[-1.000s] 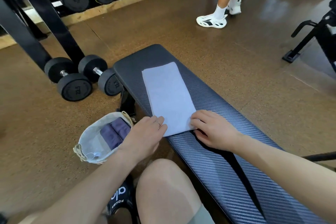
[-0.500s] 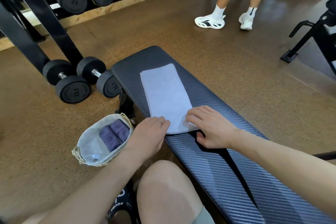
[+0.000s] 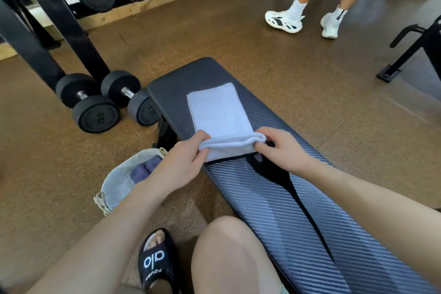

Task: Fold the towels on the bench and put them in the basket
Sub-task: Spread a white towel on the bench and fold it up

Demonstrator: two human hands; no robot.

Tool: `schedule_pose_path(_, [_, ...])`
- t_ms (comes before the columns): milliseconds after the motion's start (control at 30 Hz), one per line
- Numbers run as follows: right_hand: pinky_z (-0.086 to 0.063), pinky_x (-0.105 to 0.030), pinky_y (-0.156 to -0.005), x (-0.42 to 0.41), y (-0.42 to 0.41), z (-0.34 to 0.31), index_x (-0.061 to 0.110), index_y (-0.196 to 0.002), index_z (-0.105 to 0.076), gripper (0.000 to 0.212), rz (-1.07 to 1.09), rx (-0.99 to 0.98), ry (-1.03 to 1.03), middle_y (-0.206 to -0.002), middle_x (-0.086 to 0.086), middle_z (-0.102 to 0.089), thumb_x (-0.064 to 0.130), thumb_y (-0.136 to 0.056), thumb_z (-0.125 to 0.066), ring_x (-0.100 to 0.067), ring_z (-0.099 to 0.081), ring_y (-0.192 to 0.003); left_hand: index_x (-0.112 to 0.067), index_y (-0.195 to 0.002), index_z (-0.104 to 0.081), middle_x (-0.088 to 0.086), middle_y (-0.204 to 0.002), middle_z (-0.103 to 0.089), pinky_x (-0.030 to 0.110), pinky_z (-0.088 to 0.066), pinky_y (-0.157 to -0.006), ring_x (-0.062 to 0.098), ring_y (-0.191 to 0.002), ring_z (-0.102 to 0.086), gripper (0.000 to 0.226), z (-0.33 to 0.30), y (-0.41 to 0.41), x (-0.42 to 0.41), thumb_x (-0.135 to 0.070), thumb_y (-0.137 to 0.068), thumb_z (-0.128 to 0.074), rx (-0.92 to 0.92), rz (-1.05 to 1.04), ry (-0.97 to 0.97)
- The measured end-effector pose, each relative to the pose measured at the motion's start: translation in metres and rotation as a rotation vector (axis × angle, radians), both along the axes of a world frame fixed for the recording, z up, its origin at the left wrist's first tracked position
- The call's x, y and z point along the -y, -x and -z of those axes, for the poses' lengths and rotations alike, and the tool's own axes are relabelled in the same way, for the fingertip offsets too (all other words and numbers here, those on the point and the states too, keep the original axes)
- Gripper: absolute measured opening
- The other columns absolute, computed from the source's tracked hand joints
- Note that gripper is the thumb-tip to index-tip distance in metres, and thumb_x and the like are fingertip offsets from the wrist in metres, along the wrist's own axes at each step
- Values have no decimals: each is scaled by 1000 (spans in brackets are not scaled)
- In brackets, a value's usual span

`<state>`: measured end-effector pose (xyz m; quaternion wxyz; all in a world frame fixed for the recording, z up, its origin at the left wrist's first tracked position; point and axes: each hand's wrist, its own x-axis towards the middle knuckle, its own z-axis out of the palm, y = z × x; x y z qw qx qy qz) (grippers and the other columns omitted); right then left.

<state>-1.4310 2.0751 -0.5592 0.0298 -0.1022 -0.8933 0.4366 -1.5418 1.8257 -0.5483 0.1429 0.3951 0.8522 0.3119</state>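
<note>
**Two hands on one white towel**

Two dumbbells point(image 3: 95, 105) sit on the floor far left. Next I see the basket point(image 3: 114, 181), holding dark folded cloths, beside the bench point(image 3: 298, 210). My left hand point(image 3: 183, 162) pinches the white towel point(image 3: 219, 114) at its near-left corner, lifted; my right hand point(image 3: 284, 150) pinches the near-right corner. Towel's far end lies flat on the bench.

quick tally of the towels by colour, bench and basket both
white towel, on the bench, both hands gripping its near end: 1
purple towels, in the basket: 2
total: 3
</note>
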Motion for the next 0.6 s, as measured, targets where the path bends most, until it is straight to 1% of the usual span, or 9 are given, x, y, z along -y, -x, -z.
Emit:
schedule_pose_path(67, [-34,-28,-59,-3,7,1,16,-71,-50,24,23,57,37,-63,9,-52,20,-95,-55,-8,-45,-59,-25,-115,-50,6,-64,-53,43,-41,-62,20,-60,-51,12,4,5,-1,-26,-106,-44,13,-24,-9])
schedule_pose_path(133, [-31,-31,-60,-5,15,4,13,-72,-51,29,63,106,43,-63,11,-48,32,-94,-51,-8,-43,-60,-24,-119,-50,5,-67,-55,40,-39,-61,18,-62,-52,16,6,9,-5,-28,-107,-42,39,-64,-14])
schedule_pose_path(200, [-31,-34,-63,-5,23,6,4,-81,-55,44,91,132,48,-68,-1,-51,46,-88,-45,-12,-44,-64,-23,-119,-51,3,-71,-57,36,-38,-60,15,-64,-53,16,8,13,-10,-28,-107,-41,80,-114,-23])
schedule_pose_path(233, [-30,-35,-63,-6,26,6,1,-83,-55,49,109,144,49,-69,-4,-51,48,-87,-44,-13,-44,-64,-22,-118,-52,2,-74,-58,35,-39,-62,15,-66,-54,16,9,15,-12,-28,-107,-41,102,-143,-24])
schedule_pose_path(300, [-28,-34,-62,-7,33,8,0,-77,-49,45,133,159,50,-66,-1,-46,42,-94,-47,-14,-41,-61,-21,-117,-53,2,-82,-61,33,-39,-64,13,-72,-55,17,11,19,-15,-28,-108,-41,153,-205,-20])
schedule_pose_path(367, [-26,-34,-60,-6,39,11,8,-71,-42,42,145,176,10,-65,1,-43,37,-100,-47,-16,-39,-59,-21,-114,-54,0,-87,-60,29,-38,-62,9,-75,-53,17,15,22,-18,-28,-108,-40,202,-254,-10])
schedule_pose_path(467, [-27,-35,-57,2,42,19,15,-69,-39,39,211,188,-71,-63,4,-44,38,-100,-49,-19,-40,-60,-19,-110,-55,0,-87,-59,29,-37,-60,10,-73,-52,17,18,23,-20,-27,-107,-40,270,-289,11])
schedule_pose_path(533, [-33,-35,-56,7,42,23,16,-82,-48,27,272,179,-58,-68,3,-53,37,-98,-51,-20,-48,-62,-18,-108,-54,3,-83,-58,31,-36,-59,12,-69,-50,17,19,23,-20,-26,-107,-40,285,-282,27])
schedule_pose_path(600, [-35,-35,-55,11,41,24,17,-98,-48,18,305,163,-23,-70,0,-57,34,-98,-52,-20,-50,-60,-17,-108,-54,4,-82,-58,32,-36,-59,13,-68,-49,17,18,22,-20,-25,-107,-39,281,-273,42])
